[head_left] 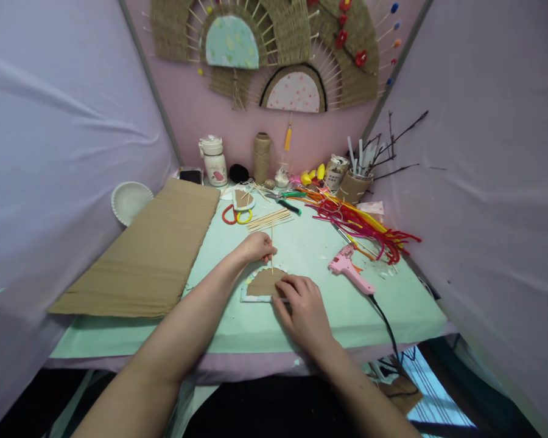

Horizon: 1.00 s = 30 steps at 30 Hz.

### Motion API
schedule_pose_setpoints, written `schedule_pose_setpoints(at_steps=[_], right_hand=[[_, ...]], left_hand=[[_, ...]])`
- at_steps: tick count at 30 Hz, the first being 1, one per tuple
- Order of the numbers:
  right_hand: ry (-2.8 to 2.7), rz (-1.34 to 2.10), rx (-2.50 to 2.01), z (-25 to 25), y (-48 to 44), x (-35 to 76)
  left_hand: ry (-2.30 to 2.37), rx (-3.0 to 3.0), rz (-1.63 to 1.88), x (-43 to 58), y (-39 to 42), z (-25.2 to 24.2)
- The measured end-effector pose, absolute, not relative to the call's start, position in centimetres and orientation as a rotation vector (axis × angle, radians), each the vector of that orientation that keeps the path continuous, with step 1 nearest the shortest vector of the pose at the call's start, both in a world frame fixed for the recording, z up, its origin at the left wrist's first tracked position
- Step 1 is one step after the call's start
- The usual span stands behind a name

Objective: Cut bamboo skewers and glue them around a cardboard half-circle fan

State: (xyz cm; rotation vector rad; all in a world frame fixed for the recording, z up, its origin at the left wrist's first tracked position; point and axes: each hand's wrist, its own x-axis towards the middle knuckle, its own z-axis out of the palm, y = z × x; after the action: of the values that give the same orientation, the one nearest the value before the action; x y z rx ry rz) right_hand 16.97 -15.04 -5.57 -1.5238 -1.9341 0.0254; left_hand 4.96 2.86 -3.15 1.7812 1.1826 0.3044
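A thin wooden skewer [272, 238] is pinched in my left hand [257, 246], pointing away from me. Its near end reaches the top of a half-round cardboard piece [262, 283] with a pale patterned fabric edge. My right hand [304, 307] rests over the right side of that piece, fingertips on the cardboard and thumb spread apart. It covers the piece's right end. Beyond my left hand lies a bundle of skewers [270, 219]. The pink glue gun [352, 271] lies on its side to the right, its black cord running off the table edge.
A large cardboard sheet [150, 255] covers the table's left side, beside a white paper bowl [131, 202]. Scissors [236, 215] and pliers [288, 206] lie behind the skewers. Coloured pipe cleaners [360, 222] fill the right. A bottle [214, 164], twine spool [262, 159] and can [336, 172] stand at the back.
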Motion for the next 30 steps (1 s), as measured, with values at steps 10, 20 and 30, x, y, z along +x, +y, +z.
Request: schedule_pose_setpoints(at_steps=[10, 20, 30], right_hand=[[-1.928, 0.01, -1.525, -5.4, -15.1, 17.0], [-1.883, 0.092, -1.471, -5.0, -15.1, 17.5], [-1.671, 0.825, -1.724, 2.4, -4.1, 21.6]], left_hand=[[1.202, 1.795, 0.307, 4.9, 2.5, -2.5], [1.212, 1.659, 0.307, 4.8, 2.6, -2.3], [1.264, 1.616, 0.291, 4.1, 2.7, -1.7]])
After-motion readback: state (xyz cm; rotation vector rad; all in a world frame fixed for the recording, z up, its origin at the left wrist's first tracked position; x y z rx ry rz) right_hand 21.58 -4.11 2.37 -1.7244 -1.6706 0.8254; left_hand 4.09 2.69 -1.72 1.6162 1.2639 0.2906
